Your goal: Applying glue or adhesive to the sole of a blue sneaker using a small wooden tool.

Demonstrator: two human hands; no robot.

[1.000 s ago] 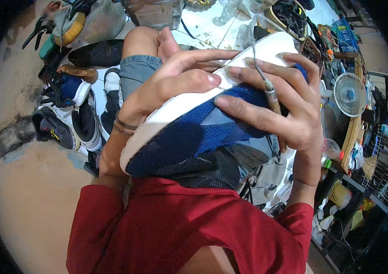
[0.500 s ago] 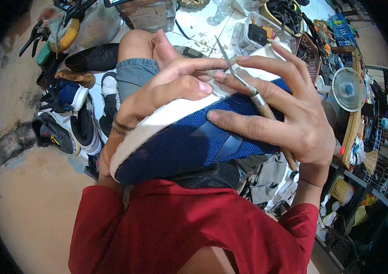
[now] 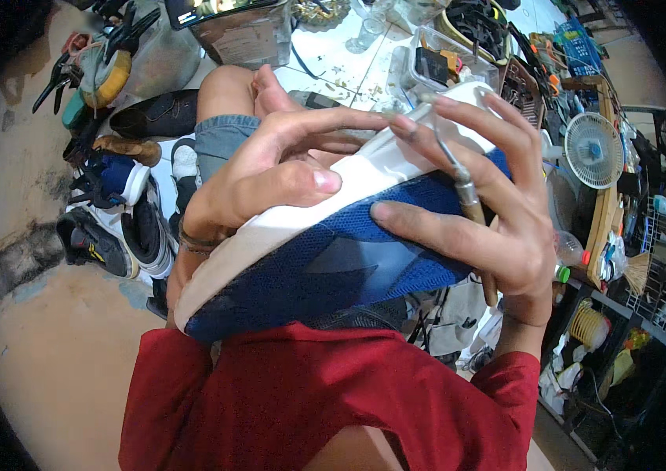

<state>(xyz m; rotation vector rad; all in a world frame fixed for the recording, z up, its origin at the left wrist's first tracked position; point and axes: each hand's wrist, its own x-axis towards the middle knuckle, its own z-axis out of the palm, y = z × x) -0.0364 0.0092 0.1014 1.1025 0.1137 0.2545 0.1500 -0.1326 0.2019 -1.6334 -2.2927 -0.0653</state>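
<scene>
A blue mesh shoe [image 3: 333, 267] with a white sole [image 3: 302, 216] is held on its side in front of my red shirt, sole tilted away from me. My left hand [image 3: 262, 184] grips the sole side, thumb pressed along the white edge and forefinger reaching to the fingertips of the other hand. With my right hand [image 3: 498, 196] I hold an awl [image 3: 472, 206] between the fingers; it has a wooden handle and a thin, bent metal shaft. The right thumb rests on the blue mesh. Whatever lies between the meeting fingertips is too small to make out.
Several shoes [image 3: 145, 224] lie on the left. Beyond my bare foot stand a clear box [image 3: 243, 35] with a phone on it and a plastic tub [image 3: 435, 67] of small items. A white fan [image 3: 593, 151] and a wire rack [image 3: 662, 275] are at the right.
The shoe has shifted slightly left and toward me. My right hand moved a little left and down, and the awl turned more upright, its tip now among the fingertips.
</scene>
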